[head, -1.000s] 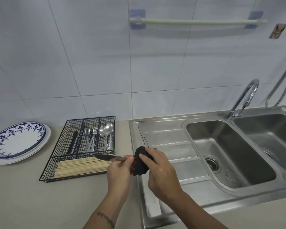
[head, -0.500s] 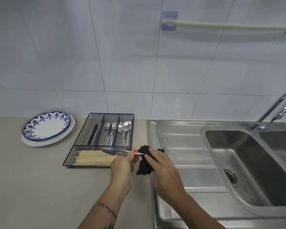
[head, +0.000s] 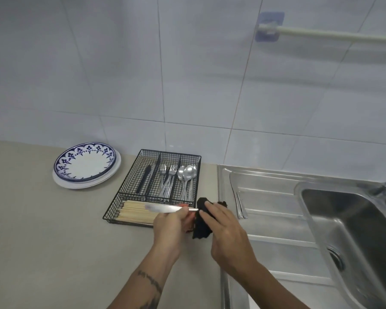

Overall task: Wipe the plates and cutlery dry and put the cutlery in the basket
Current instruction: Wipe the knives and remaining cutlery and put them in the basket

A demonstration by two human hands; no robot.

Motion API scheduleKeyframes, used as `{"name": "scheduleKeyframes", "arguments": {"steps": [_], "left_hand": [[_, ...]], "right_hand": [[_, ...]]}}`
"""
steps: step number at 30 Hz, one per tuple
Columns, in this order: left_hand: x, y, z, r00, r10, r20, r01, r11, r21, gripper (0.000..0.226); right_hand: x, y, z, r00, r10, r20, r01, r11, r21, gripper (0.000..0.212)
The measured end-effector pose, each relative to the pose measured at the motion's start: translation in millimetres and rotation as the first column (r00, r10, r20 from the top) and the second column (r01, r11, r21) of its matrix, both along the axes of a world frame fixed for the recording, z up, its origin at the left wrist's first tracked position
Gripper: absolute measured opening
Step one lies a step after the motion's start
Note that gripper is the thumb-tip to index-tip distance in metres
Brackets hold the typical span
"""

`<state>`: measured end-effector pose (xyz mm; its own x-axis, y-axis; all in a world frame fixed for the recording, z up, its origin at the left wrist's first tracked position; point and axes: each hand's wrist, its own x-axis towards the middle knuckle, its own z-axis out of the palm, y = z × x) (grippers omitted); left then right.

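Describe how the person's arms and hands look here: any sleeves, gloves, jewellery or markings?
Both forearms are bare, with no sleeves in view. The left hand and right hand wear no gloves, rings or watch. The left forearm carries a dark tattoo running across it.

Soft, even light, fairly cool, fills the scene, and the white tiled wall (head: 187, 74) reads a little grey and hazy. Only faint shadows sit under the towel rail (head: 328, 36) and the hands. There's dull glare on the steel sink (head: 276, 197), slight blur on the knife (head: 163, 208), and wide-angle bending at the edges.
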<state>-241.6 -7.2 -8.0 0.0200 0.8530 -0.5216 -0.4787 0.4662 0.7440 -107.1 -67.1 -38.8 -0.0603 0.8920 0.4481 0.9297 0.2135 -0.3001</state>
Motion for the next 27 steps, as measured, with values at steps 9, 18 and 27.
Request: {"name": "scheduleKeyframes", "arguments": {"steps": [9, 18, 27], "left_hand": [[-29, 57, -10, 0.985, 0.099, -0.139, -0.091, 0.994, 0.066, 0.007], [-77, 158, -13, 0.929, -0.009, -0.371, -0.002, 1.0, -0.028, 0.023], [-80, 231, -29, 0.547, -0.18, -0.818, 0.247, 0.968, -0.048, 0.036]], "right_hand": [[23, 47, -10, 0.997, -0.057, -0.049, 0.052, 0.994, -0.097, 0.059], [22, 82, -10, 0.97, -0.09, -0.228, 0.064, 0.991, -0.116, 0.059], [43, 92, -22, 0.944, -0.156, -0.29, 0.116, 0.982, -0.15, 0.057]]}}
